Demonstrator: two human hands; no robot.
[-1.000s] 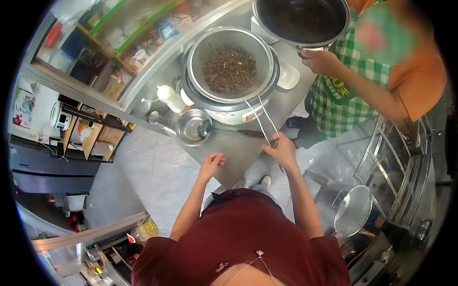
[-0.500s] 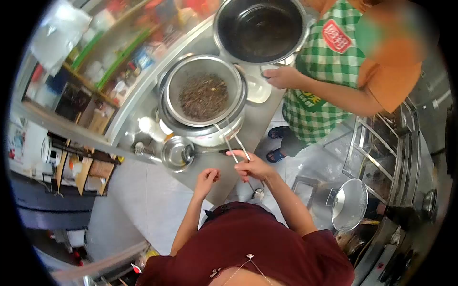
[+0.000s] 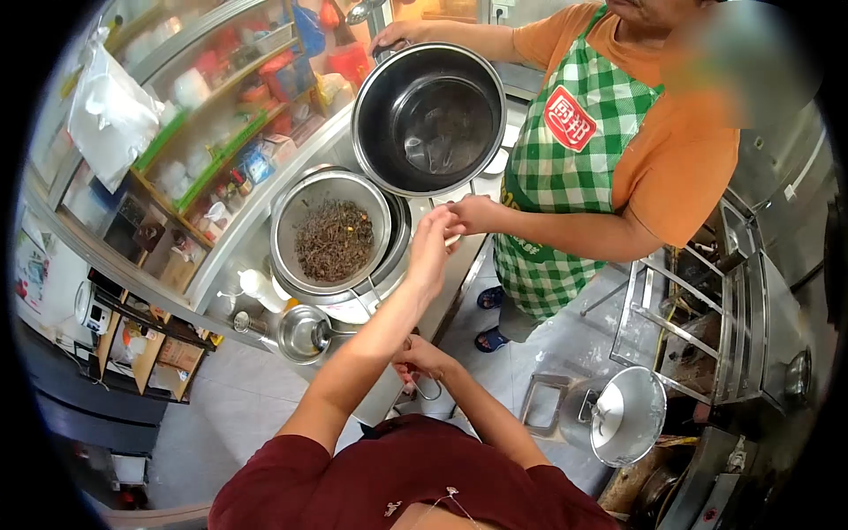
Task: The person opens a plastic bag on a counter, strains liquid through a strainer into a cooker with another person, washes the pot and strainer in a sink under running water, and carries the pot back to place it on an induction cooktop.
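My left hand [image 3: 432,243] reaches across to the near side of a large dark pot [image 3: 371,124], fingers stretched out. Its fingertips meet or overlap the other person's hand [image 3: 474,215] by the pot's rim; whether they touch the handle I cannot tell. The pot is tilted toward me, with a little liquid inside. My right hand [image 3: 420,358] is closed on the long wire handle of a metal strainer [image 3: 382,210]. Dark brown, twiggy bits [image 3: 333,243] fill the strainer's bottom. It rests over a wider pot, whose rim shows around it.
A co-worker in a green checked apron [image 3: 565,203] stands across the counter corner, holding the dark pot. A small steel bowl [image 3: 296,334] with a ladle [image 3: 321,333] sits near a white bottle [image 3: 258,284]. Glass-fronted shelves line the left; a metal bucket [image 3: 649,415] stands at the right.
My left hand has moved up and right to the dark pot. My right hand has shifted down along the strainer handle. The dark pot is lower and more tilted, now held by both co-worker's hands.
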